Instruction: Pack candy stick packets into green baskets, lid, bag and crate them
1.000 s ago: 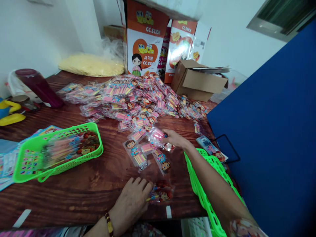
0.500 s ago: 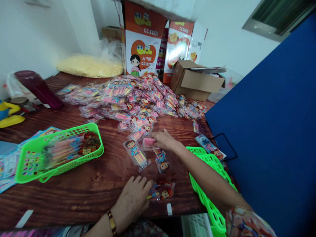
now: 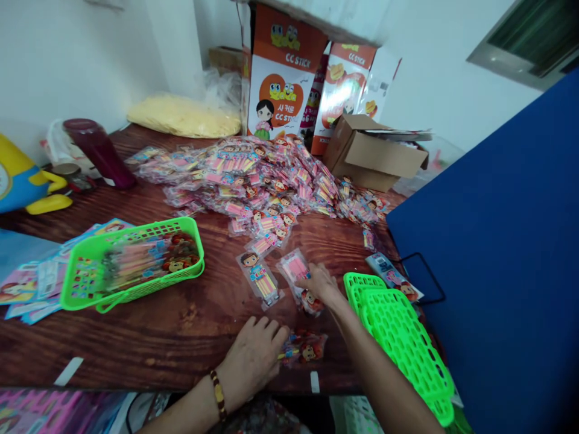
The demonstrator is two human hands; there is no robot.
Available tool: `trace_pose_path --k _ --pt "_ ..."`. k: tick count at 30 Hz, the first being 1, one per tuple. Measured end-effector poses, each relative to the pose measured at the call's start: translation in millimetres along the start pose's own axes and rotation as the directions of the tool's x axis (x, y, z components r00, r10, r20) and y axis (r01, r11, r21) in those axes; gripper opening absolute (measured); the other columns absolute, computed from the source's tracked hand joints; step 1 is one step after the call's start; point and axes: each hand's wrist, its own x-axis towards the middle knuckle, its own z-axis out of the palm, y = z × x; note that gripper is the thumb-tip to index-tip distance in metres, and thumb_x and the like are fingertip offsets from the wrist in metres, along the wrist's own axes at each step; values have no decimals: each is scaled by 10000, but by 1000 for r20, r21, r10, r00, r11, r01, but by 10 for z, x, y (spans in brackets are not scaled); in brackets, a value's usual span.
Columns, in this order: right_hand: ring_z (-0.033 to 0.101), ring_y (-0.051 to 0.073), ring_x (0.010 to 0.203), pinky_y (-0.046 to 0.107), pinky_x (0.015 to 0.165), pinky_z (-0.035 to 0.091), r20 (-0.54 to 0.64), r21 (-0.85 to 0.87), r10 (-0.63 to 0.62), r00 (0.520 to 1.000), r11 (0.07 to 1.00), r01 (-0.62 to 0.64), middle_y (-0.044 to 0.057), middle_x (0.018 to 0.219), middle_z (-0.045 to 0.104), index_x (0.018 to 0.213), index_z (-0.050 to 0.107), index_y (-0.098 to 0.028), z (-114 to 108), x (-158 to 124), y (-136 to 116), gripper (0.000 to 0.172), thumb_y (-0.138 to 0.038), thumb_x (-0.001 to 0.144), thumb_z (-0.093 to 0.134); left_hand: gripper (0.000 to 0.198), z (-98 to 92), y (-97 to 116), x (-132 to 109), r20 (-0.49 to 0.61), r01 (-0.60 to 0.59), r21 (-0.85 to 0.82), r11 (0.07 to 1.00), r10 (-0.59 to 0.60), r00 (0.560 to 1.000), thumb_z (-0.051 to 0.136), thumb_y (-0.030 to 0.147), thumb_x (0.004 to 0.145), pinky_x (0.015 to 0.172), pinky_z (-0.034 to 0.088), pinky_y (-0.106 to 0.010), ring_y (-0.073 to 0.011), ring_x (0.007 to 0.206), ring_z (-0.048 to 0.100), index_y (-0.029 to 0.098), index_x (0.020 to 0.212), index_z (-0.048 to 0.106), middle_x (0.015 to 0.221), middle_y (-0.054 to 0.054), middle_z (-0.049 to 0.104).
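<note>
My left hand (image 3: 254, 355) rests near the table's front edge, fingers curled onto a small stack of clear toy packets (image 3: 304, 349). My right hand (image 3: 320, 281) reaches forward and pinches a pink packet (image 3: 295, 266) lying on the wood, over another packet (image 3: 312, 299). One more packet with a cartoon head (image 3: 260, 279) lies just left of it. A big heap of the same packets (image 3: 266, 178) covers the far middle of the table.
A green basket (image 3: 136, 289) holding packets stands at the left, on printed cards (image 3: 27, 286). Stacked empty green baskets (image 3: 402, 343) lie at the right by a blue panel (image 3: 502, 241). Cartons (image 3: 283, 78), an open brown box (image 3: 375, 150), a maroon bottle (image 3: 99, 150) stand behind.
My right hand has drawn back toward me from near the heap, bringing the pink packet down to the loose packets. The left hand has stayed on its stack. The view shifted left.
</note>
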Motion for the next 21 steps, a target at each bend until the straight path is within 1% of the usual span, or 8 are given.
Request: trace_pose_path --k 4,8,11,13,15,17,19,21 --pt "592 315 1120 445 903 411 -39 -86 -62 997 995 58 155 1192 628 1156 528 -189 16 -41 -69 423 -371 786 624 466 1 11 -3 1 10 -27 1000 -10 1000 586 253 825 925 430 -459 -264 1035 541 199 1273 474 1165 -75 602" --pt "655 274 957 328 758 444 41 -21 -36 999 999 37 154 1077 685 1205 493 -128 28 -21 -54 531 -362 757 653 562 28 6 -24 13 37 -47 998 -36 999 575 245 827 963 412 -468 -274 1077 532 146 1357 415 1214 -101 597" --pt "662 220 884 247 665 427 90 -4 -108 990 994 109 94 1013 704 1094 579 -139 -54 18 -32 405 -351 757 650 636 73 -15 -50 -13 61 -47 997 -62 998 568 257 838 988 392 -470 -276 1109 522 127 1418 340 1252 -120 584" --pt "660 187 839 216 627 408 120 -13 -172 978 984 175 42 940 711 1003 621 -165 -164 45 -31 303 -350 763 636 613 102 -28 -71 -30 64 -47 997 -65 997 566 262 841 985 390 -454 -269 1102 527 143 1406 361 1241 -116 591" --pt "657 189 836 217 616 394 125 -64 -211 969 973 220 44 934 710 1004 631 -170 -277 56 -47 293 -342 768 614 575 117 -30 -85 -43 60 -42 997 -61 997 566 263 842 970 396 -436 -260 1085 534 162 1382 394 1218 -106 601" --pt "655 220 858 239 621 385 136 -147 -232 963 957 251 86 957 707 1002 644 -160 -335 30 -96 307 -310 736 620 553 118 -17 -91 -39 53 -28 998 -55 998 561 259 845 946 406 -428 -257 1058 545 161 1367 408 1190 -107 609" --pt "655 232 845 250 615 374 206 -197 -283 937 925 323 100 932 712 953 666 -166 -308 -47 -193 288 -276 687 644 521 114 9 -92 -32 43 -12 999 -44 999 533 250 862 930 411 -433 -257 1041 552 151 1359 412 1180 -113 609" --pt "653 213 820 241 606 367 318 -175 -376 870 879 443 68 917 717 927 672 -193 -229 -154 -336 279 -273 660 666 476 112 39 -98 -36 17 -6 1000 -17 999 496 243 885 925 409 -437 -254 1035 554 150 1346 421 1171 -114 610"
